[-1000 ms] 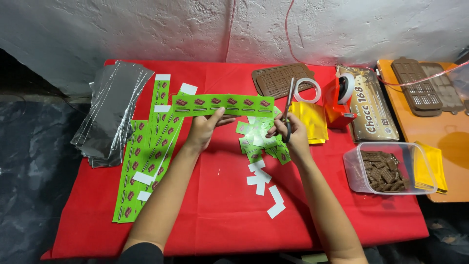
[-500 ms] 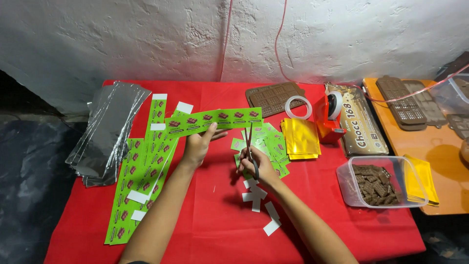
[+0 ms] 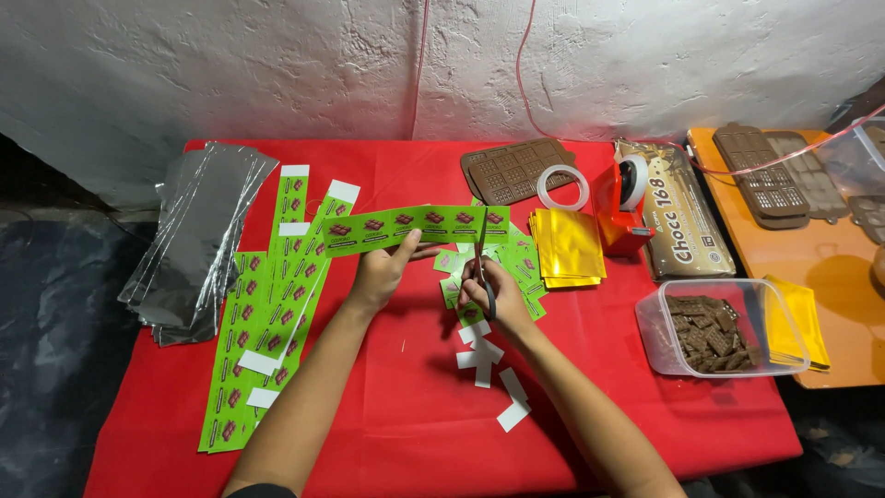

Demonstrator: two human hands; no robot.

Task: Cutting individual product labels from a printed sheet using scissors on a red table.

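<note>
Red cloth-covered surface (image 3: 406, 415) against a rough white wall. Largest item on it: stack of silvery foil sheets (image 3: 198, 240) at far left. Beside it, a fan of long green printed paper strips (image 3: 267, 314) with white end tabs. At right, a clear plastic tub of brown chocolate pieces (image 3: 714, 332), a red tape dispenser (image 3: 622, 207), a pile of gold foil wrappers (image 3: 567, 244), a brown chocolate mould (image 3: 516, 171).

Work piece: one long green printed label strip (image 3: 415, 226), long axis running left to right, held level just above the surface. Left hand (image 3: 383, 272) sits under its middle, fingers closed on the lower edge, thumb up against it. Right hand (image 3: 493, 295) lies just right of the left, fingers wrapped through the handles of dark scissors (image 3: 481, 263); blades point away from the person, crossing the strip near its right end, square to its long axis. Right hand is nearer the cut line; strip lies just beyond its fingers.

Small cut green labels (image 3: 516, 267) and white paper offcuts (image 3: 493, 373) lie around and below the right hand.
</note>
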